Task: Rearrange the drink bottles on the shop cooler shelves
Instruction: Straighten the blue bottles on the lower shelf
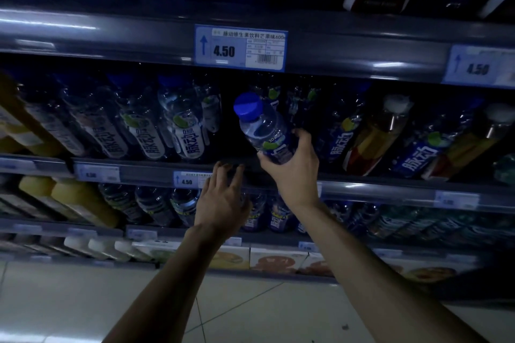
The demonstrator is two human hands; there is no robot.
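Note:
My right hand (295, 167) grips the lower body of a clear bottle with a blue cap and blue label (257, 122), held tilted in front of a dark gap in the middle cooler shelf (145, 172). My left hand (223, 198) is just left of it and lower, fingers spread and resting on that shelf's front rail, holding nothing. White-labelled bottles with blue caps (185, 122) stand in rows left of the gap. Blue-labelled bottles (341, 136) stand right of it.
Amber bottles with white caps (376, 136) stand at the right, yellow juice bottles (75, 200) at the lower left. Price tags (239, 49) hang on the shelf rails. More bottles fill the shelves above and below. Juice cartons (276, 259) line the bottom shelf above a tiled floor.

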